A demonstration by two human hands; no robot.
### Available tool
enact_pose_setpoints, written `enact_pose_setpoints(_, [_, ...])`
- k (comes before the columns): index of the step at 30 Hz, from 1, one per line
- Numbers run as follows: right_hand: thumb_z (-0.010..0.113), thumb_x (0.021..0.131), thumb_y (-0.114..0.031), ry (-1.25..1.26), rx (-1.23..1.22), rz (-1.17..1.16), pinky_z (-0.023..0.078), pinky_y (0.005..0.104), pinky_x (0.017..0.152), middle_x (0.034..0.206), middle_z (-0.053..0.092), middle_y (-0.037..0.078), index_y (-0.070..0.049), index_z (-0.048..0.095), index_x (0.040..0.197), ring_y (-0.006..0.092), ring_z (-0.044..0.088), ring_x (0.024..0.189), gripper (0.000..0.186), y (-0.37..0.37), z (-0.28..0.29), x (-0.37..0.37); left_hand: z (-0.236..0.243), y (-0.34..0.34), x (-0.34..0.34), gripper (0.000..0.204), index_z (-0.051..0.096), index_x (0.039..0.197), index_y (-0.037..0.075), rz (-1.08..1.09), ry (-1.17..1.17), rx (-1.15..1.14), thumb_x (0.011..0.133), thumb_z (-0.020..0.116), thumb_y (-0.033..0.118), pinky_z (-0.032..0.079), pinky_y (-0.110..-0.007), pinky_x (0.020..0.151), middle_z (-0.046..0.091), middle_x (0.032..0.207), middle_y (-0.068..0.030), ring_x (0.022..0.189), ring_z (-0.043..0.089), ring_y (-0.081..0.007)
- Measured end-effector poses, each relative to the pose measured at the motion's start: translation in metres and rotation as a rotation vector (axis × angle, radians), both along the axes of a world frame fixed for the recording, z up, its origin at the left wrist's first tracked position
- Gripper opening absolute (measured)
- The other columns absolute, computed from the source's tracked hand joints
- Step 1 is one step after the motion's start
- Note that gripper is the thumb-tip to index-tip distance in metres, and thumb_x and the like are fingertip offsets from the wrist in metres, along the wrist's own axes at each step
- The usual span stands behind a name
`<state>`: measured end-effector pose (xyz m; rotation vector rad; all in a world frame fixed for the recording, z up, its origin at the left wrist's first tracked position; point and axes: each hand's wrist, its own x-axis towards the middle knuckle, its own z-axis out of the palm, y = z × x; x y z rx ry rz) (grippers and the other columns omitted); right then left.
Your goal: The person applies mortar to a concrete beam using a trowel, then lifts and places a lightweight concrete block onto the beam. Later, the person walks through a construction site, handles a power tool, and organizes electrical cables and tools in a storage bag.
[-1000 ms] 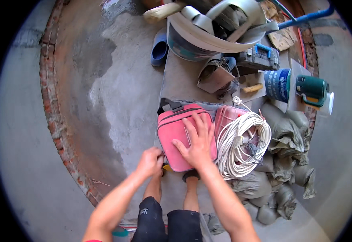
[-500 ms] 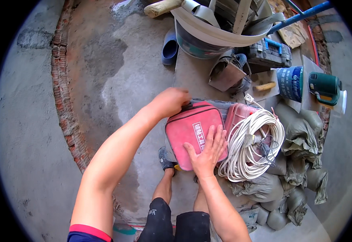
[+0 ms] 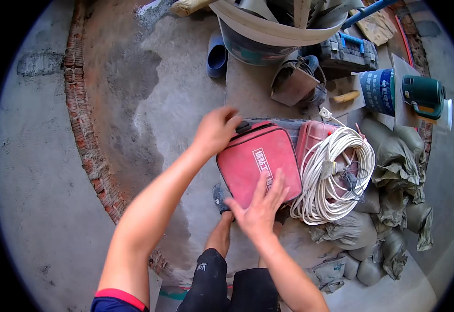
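Note:
A red zippered tool bag (image 3: 253,166) with a black zip and white lettering lies in front of me on a grey case, of which only an edge shows. My left hand (image 3: 217,130) is beside the bag's upper left corner, close to its black handle (image 3: 242,127). Its fingers are bent, with a gap between them and the thumb, and nothing shows in them. Over the bag's lower right part my right hand (image 3: 260,208) is open, fingers spread. Whether it touches the bag, I cannot tell.
Right of the bag, a coiled white cable (image 3: 336,177) lies on a red case (image 3: 315,136). Filled grey sacks (image 3: 393,208) are heaped beyond it. A large tool-filled bucket (image 3: 263,44), blue clog (image 3: 217,58), black toolbox (image 3: 349,54), blue bucket (image 3: 378,91) and green jug (image 3: 422,96) stand farther off.
My left hand has drawn slightly back from the bag's upper corner, its fingers loosening. The right hand, earlier flat on the bag, has shifted toward its near edge. The whole view has moved a little.

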<state>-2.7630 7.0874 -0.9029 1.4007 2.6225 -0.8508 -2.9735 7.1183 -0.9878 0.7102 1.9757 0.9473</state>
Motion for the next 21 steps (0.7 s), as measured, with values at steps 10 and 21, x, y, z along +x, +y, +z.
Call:
enact_pose_setpoints(10, [0.073,0.069,-0.015,0.005,-0.077,0.090,0.015,0.0531,0.111,0.151,0.013,0.026,-0.007,0.025,0.146,0.0437,0.013,0.139,0.091,-0.005,0.021,-0.006,0.074,-0.062,0.029,0.035,0.057,0.107,0.000,0.238,-0.371,0.054,0.091,0.058,0.031,0.047,-0.029,0.081,0.061,0.097,-0.0065,0.090,0.056,-0.0150])
enact_pose_setpoints(21, [0.075,0.074,-0.011,0.353,-0.776,-0.370,0.036,0.0326,0.101,0.128,0.052,0.010,0.004,0.036,0.139,0.0202,0.051,0.115,0.077,0.076,0.078,0.013,0.033,-0.085,0.086,0.017,0.060,0.097,0.000,0.330,0.006,0.291,0.080,0.057,0.003,0.049,-0.040,0.073,0.062,0.089,-0.0188,0.083,0.061,-0.0369])
